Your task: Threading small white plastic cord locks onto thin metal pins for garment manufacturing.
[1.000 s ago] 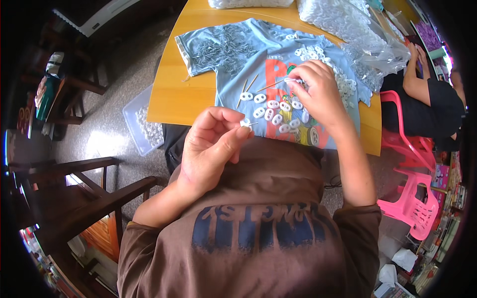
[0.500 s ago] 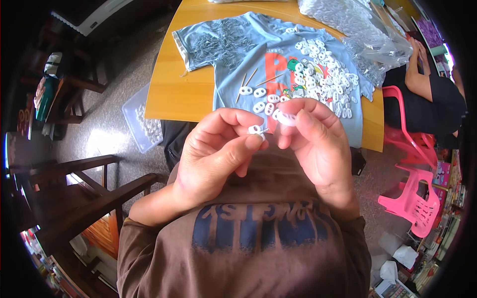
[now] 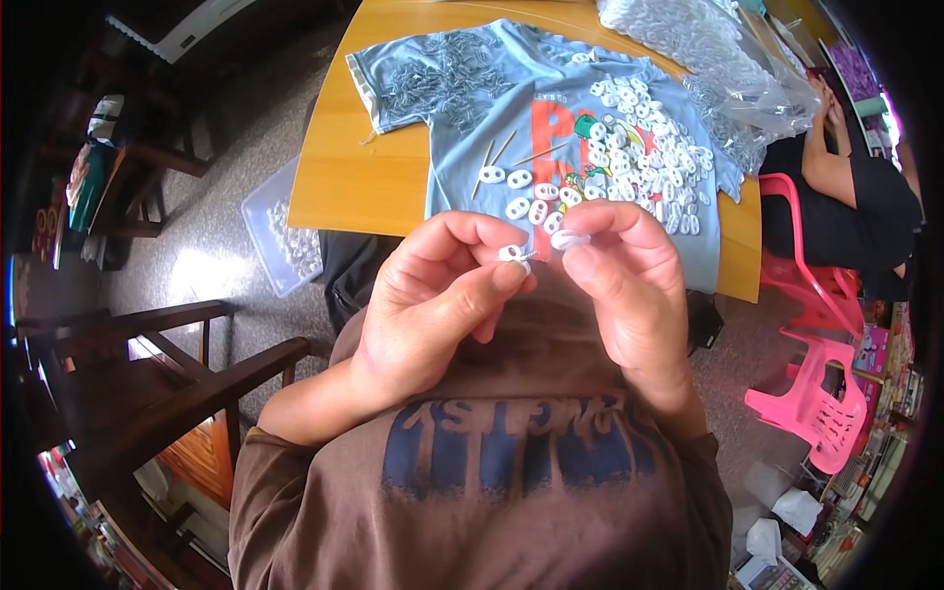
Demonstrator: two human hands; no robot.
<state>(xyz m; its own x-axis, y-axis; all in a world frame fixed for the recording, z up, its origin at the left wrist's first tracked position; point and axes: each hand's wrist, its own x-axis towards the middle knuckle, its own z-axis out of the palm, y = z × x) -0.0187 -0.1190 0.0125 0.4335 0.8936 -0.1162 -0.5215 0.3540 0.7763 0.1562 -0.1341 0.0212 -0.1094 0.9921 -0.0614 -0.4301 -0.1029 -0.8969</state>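
Between thumb and fingertips my left hand (image 3: 433, 295) pinches a small white oval plastic piece (image 3: 510, 255) with a thin metal screw (image 3: 530, 257) sticking out to its right. My right hand (image 3: 629, 280) grips a second white oval piece (image 3: 568, 239) between thumb and forefinger. The two pieces are close together but apart, held over my lap at the table's near edge. Just beyond them several white two-hole pieces (image 3: 518, 207) lie on a light blue T-shirt (image 3: 452, 187), beside thin wooden sticks (image 3: 501, 147).
The shirt covers much of a wooden table (image 3: 329, 167). It carries a heap of grey screws (image 3: 442, 79) and a pile of white pieces (image 3: 659, 147). A plastic bag (image 3: 688, 39) sits behind. A clear bin (image 3: 270, 221), a pink chair (image 3: 816, 398) and a person's arm (image 3: 831, 157) flank the table.
My right hand has turned its white piece flatter and shifted slightly, with its fingers closer around it. My left hand keeps its piece and screw nearly in place.
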